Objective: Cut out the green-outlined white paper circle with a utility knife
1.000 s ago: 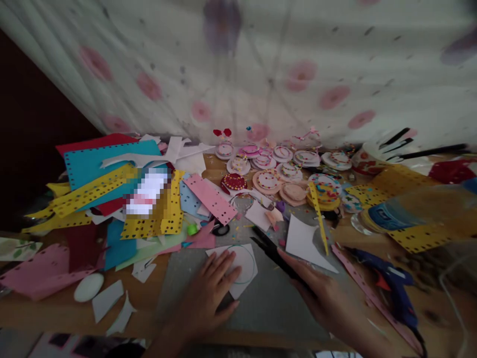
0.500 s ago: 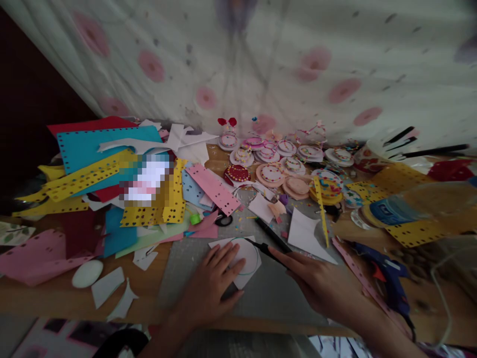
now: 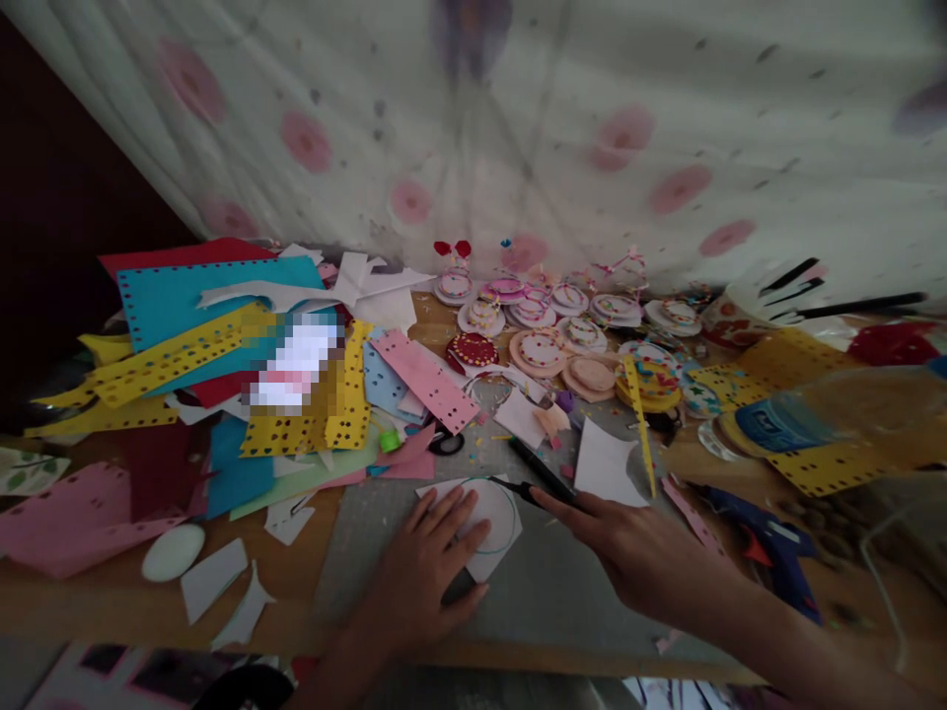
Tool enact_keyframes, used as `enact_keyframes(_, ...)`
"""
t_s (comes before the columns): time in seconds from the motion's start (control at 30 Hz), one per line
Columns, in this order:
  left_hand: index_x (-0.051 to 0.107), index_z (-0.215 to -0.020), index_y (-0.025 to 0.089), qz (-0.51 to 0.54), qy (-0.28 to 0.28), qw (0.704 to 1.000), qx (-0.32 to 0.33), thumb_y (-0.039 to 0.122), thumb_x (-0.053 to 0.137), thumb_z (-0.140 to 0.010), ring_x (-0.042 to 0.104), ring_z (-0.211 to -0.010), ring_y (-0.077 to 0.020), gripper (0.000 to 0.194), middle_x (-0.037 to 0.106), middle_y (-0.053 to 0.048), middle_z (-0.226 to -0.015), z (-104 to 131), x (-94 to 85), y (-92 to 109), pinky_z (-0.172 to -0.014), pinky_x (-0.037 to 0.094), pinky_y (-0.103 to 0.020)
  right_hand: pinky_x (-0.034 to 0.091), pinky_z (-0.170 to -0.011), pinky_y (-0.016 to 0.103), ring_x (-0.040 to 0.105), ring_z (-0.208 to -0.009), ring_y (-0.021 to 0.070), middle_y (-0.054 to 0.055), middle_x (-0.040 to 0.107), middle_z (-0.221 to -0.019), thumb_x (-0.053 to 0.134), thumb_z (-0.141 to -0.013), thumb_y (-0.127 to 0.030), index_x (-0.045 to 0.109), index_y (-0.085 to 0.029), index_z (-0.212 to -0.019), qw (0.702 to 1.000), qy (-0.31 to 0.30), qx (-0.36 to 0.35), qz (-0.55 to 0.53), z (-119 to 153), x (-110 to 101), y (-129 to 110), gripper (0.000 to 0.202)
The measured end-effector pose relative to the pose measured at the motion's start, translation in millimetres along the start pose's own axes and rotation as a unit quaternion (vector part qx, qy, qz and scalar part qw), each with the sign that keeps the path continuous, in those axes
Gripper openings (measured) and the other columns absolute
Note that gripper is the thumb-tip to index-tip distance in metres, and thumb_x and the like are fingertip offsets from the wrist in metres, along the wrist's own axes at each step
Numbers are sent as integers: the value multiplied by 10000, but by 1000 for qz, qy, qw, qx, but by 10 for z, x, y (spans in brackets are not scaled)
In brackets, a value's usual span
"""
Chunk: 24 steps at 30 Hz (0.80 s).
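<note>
A white paper piece (image 3: 484,564) with a round outline drawn on it lies on the grey mat (image 3: 569,602). Flat on its left part rests my left hand (image 3: 425,562), fingers spread. My right hand (image 3: 628,547) is closed on a slim black tool, whose tip touches the paper near the top of the outline; whether it is a pen or a knife I cannot tell. Just behind that hand lies a thicker black stick (image 3: 542,469), apart from the tool.
Punched coloured foam sheets (image 3: 214,306) pile up at the left. Small decorated hats (image 3: 539,350) stand at the back. On the right are a plastic bottle (image 3: 836,419), a blue glue gun (image 3: 769,532) and a cup (image 3: 729,316) of tools. Black-handled scissors (image 3: 447,444) lie behind the paper.
My right hand and forearm have shifted slightly right, now covering part of the pink strip and the glue gun's lower end. My left hand stays on the paper. The view has tilted a little.
</note>
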<state>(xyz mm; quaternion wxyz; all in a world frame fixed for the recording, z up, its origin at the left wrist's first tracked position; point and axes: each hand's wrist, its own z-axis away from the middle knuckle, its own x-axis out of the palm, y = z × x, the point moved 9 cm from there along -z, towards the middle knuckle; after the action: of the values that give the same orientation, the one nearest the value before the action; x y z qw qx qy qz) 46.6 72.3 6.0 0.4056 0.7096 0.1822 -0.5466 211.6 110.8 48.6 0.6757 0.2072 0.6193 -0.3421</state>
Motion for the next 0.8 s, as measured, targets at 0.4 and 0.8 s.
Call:
enact_keyframes(0.4, 401, -1429, 262, 13, -15, 1000, -7, 431, 532, -911, 283, -1427, -282, 561, 342, -85, -1534, 5, 29, -41, -1131, 287, -555, 494, -598, 204, 698, -768, 143, 52, 660, -1037, 426, -644, 95, 256, -242, -1493, 999, -46, 14, 2, -13, 18, -25, 929)
enact_keyframes(0.8, 418, -1422, 259, 15, 0, 1000, -3, 401, 555, -899, 319, -1411, -285, 559, 374, -82, -1518, -1, 19, -47, -1124, 300, -551, 502, -572, 245, 710, -738, 182, 74, 678, -1036, 441, -613, 107, 304, -222, -1485, 992, -105, 60, 27, 14, 24, -53, 942)
